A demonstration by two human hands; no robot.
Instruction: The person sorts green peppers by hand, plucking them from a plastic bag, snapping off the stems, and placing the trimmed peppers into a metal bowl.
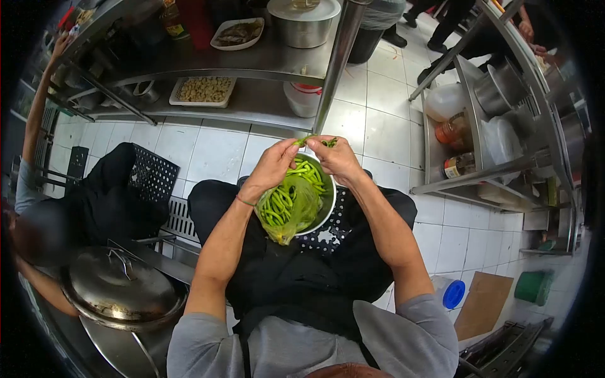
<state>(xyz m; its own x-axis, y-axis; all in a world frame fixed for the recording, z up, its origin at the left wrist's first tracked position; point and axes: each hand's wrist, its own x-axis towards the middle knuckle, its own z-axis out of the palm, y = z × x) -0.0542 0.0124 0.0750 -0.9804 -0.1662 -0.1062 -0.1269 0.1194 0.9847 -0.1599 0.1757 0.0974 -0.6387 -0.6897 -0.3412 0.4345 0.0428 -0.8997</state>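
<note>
My left hand (275, 166) and my right hand (338, 161) meet above a metal pot (330, 205) between my knees. The fingers of both are closed in a pinch on a slim green pod (304, 140), a green bean or a chili by its look. More green shows at the right fingertips, partly hidden by them. In the pot sits a thin, yellowish-green plastic bag (301, 211), draped over the near rim. Many similar green pods (275, 205) lie in and around it.
A steel shelf (271, 66) ahead holds a tray of pale pieces (203, 91), a dish and a lidded pot (301, 28). Another person (104, 189) sits at the left near a large lidded pan (123, 286). A rack (469, 113) with containers stands right; people's legs show beyond.
</note>
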